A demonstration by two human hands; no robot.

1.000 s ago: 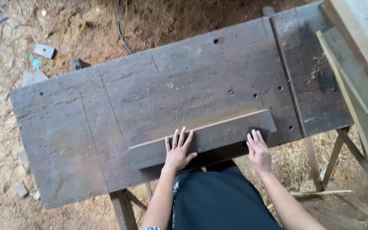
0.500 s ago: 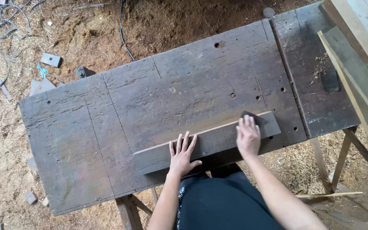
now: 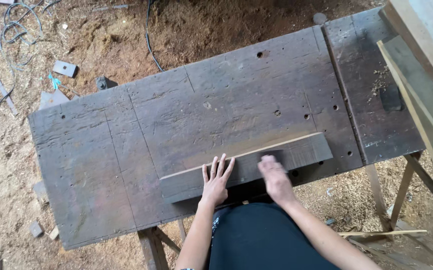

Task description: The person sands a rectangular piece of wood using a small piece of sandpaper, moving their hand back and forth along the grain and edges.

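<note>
Head view: one dark wooden workbench (image 3: 126, 145), one grey plank (image 3: 296, 152) lying along its near edge. Two hands on plank. Left hand (image 3: 215, 181) flat, fingers spread, pressing plank's near-left part. Right hand (image 3: 275, 176) blurred; rests on plank near middle, finger state cannot tell. Two pale boards (image 3: 426, 65) leaning at right, cut off by frame edge. One cable (image 3: 11, 30) on sawdust floor far left. Several small wood offcuts (image 3: 64, 68) scattered left. Bench legs mostly hidden under top; person's dark clothing covers near edge.
</note>
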